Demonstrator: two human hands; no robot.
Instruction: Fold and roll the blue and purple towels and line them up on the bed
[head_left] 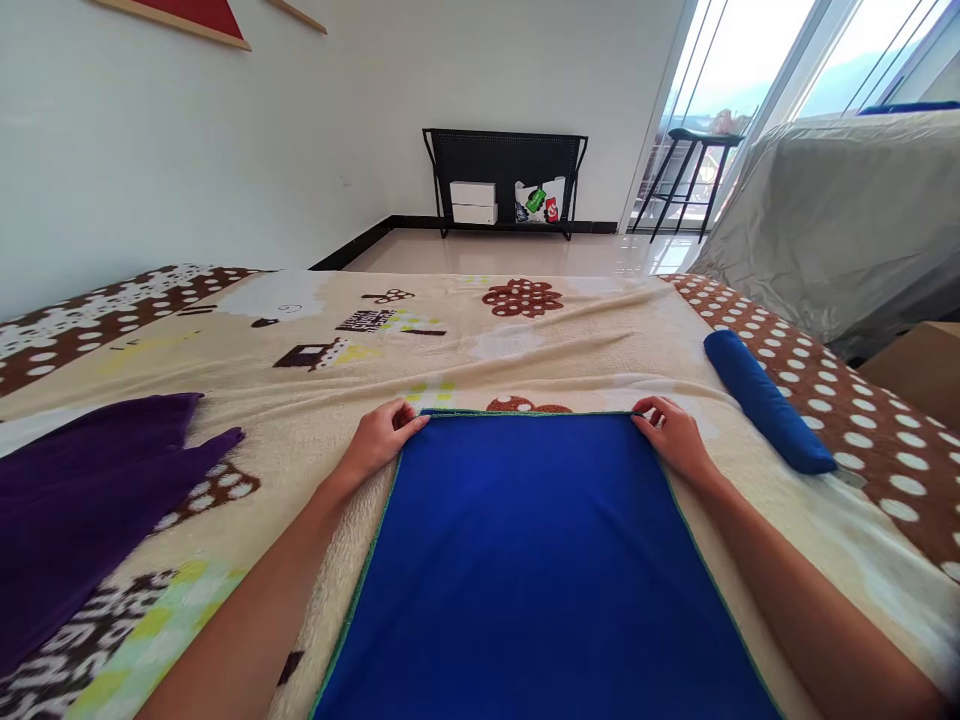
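1. At nine o'clock a purple cloth point(90, 490) lay loosely bunched on the blanket point(450, 340), well apart from the left hand.
2. The blanket, cream with brown dotted borders and cartoon prints, covered the whole surface under everything.
3. At twelve o'clock, far off against the wall, stood a black rack point(504, 180) with white boxes and small packets on its lower shelf.
4. At two o'clock a rolled blue towel point(765, 400) rested on the dotted border, near the right hand but not touching it.
5. Beyond it, at one to two o'clock, a grey cover point(847, 220) draped some furniture, with a dark stool point(690, 170) by the window.
6. Nothing lay on top of the towel point(532, 560): it stretched flat from six o'clock to centre, deep blue with a thin green hem.
7. The left hand point(382, 438) pinched its far left corner; the right hand point(675, 432) pinched its far right corner, fingers curled over the edge.
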